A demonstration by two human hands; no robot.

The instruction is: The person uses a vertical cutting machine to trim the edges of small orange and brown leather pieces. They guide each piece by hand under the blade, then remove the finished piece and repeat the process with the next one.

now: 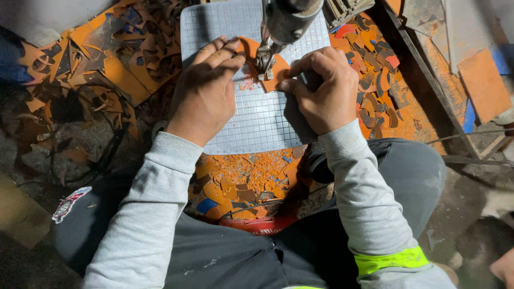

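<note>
Two hands, left (206, 93) and right (321, 91), grip pinching orange piece (267, 67) under machine head (284, 24).

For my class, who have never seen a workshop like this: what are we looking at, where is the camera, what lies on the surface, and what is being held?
The one picture comes from a camera worn on the person's head, looking down. The left hand and right hand together press a flat orange piece onto a gridded white mat, under the metal head of a machine. Orange crumbs lie below the mat, cut curved pieces on the right, and leftover orange scraps on the left.
</note>
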